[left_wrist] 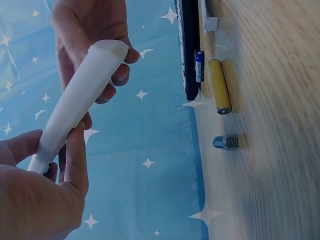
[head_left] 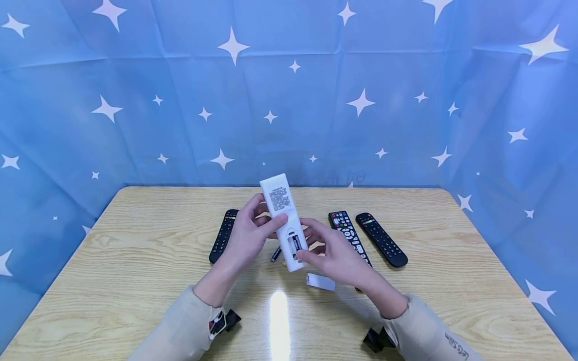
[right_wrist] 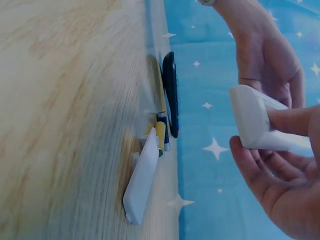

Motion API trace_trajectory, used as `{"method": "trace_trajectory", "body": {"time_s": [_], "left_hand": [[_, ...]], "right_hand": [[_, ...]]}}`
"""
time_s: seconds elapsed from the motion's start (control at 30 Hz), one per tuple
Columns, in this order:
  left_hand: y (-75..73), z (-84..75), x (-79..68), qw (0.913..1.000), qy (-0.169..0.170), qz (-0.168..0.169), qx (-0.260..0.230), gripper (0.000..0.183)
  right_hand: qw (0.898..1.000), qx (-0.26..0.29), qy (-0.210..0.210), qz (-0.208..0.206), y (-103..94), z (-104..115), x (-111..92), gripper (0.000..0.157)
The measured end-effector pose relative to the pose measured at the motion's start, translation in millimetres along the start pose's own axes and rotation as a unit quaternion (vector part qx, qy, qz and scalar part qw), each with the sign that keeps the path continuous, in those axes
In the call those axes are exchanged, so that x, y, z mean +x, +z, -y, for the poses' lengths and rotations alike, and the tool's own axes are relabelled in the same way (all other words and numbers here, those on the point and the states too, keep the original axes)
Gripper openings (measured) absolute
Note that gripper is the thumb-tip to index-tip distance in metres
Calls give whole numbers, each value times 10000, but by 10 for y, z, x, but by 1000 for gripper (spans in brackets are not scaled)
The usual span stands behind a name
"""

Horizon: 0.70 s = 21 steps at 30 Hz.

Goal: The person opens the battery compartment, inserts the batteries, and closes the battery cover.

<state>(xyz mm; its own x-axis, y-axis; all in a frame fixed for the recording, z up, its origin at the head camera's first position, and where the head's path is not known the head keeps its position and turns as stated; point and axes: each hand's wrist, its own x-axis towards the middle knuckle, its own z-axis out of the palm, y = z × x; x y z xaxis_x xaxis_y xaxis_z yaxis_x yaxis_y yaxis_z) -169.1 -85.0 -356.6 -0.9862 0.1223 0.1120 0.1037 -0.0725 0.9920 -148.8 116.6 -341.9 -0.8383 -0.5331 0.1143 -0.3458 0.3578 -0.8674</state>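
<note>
A white remote control is held up above the table, its back towards the head camera. My left hand grips it around the middle, thumb across the back. At the lower end, my right hand holds it with the thumb on the uncovered battery compartment and fingers underneath. Inside the compartment a dark battery shows; the thumb hides part of the slot. On the table below lie a white battery cover, a dark blue battery and a yellow battery.
One black remote lies to the left, partly behind the left hand. At right are a black remote with white buttons, partly covered by the right arm, and another black remote. A blue star-patterned curtain hangs behind the wooden table.
</note>
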Motion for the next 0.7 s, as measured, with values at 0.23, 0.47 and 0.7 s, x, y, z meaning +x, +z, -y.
{"method": "trace_trajectory", "body": {"time_s": [0.23, 0.47, 0.7], "left_hand": [[-13, 17, 6, 9999, -34, -60, 95, 38], [-78, 17, 19, 9994, -113, -166, 281, 41], [-57, -217, -68, 9985, -181, -209, 479, 38]], "right_hand": [[10000, 28, -92, -22, 28, -247, 47, 29], [9997, -36, -61, 237, 21, -454, 62, 20], [9968, -760, -52, 256, 30, -453, 79, 20]]}}
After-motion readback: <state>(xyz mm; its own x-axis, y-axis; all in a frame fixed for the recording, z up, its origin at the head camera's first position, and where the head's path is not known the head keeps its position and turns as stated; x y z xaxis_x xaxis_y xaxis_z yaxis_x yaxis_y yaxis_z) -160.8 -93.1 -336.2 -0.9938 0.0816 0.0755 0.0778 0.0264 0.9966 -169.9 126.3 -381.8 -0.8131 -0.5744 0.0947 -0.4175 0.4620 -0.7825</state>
